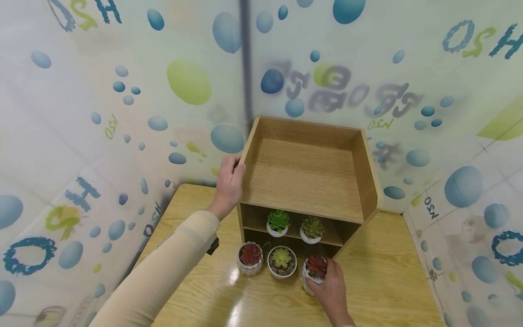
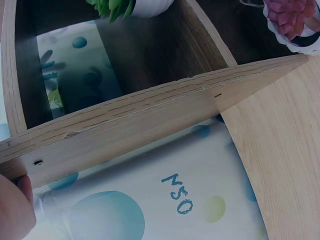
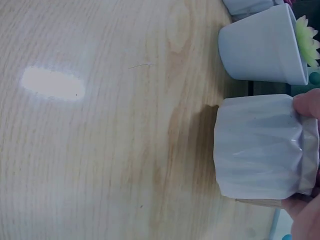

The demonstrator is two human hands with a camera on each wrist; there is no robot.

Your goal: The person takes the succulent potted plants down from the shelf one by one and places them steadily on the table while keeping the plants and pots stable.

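My left hand (image 1: 229, 186) grips the upper left side of a wooden desktop shelf (image 1: 306, 170). In the left wrist view only part of that hand (image 2: 15, 207) shows, against the shelf's outer side panel (image 2: 120, 127). My right hand (image 1: 333, 290) holds a white ribbed pot (image 1: 307, 278) with a dark red succulent (image 1: 316, 265) by its rim, in front of the shelf's right part. The right wrist view shows fingers and thumb on opposite sides of this pot (image 3: 257, 147); whether its base touches the table is unclear.
Left of the held pot stand a round white pot with a yellow-green succulent (image 1: 282, 257) and a ribbed pot with a red succulent (image 1: 250, 254). Two small potted green plants (image 1: 278, 221) (image 1: 312, 228) sit on the shelf's middle level. Patterned walls (image 1: 188, 81) border the wooden table (image 1: 380, 263).
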